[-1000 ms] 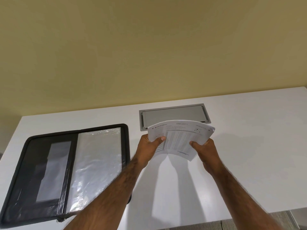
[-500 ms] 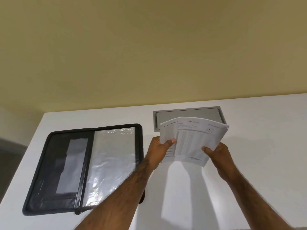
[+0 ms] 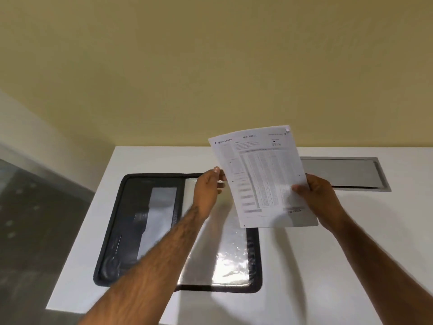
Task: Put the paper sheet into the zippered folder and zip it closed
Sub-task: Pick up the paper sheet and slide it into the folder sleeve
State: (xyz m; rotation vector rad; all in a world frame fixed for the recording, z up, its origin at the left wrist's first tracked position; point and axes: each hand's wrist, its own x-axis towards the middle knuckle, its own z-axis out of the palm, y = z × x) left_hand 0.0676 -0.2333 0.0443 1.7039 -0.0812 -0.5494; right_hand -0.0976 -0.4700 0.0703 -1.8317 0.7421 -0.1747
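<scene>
The printed paper sheet (image 3: pixel 260 177) is held upright in the air, tilted a little to the left, above the right half of the folder. My left hand (image 3: pixel 209 190) pinches its left edge and my right hand (image 3: pixel 316 195) grips its lower right side with the thumb on the front. The black zippered folder (image 3: pixel 131 231) lies open flat on the white table (image 3: pixel 328 266), with a dark left panel and a shiny clear plastic sleeve (image 3: pixel 225 259) on its right half. My left forearm crosses over the folder.
A grey metal cable hatch (image 3: pixel 344 173) is set flush into the table behind my right hand. The table's left edge drops to a dark floor (image 3: pixel 35 219). A yellow wall (image 3: pixel 210 66) stands behind the table.
Both hands have lifted the sheet and carried it left, from in front of the hatch to over the folder's right half. The sheet is flatter and more upright. The view has shifted left.
</scene>
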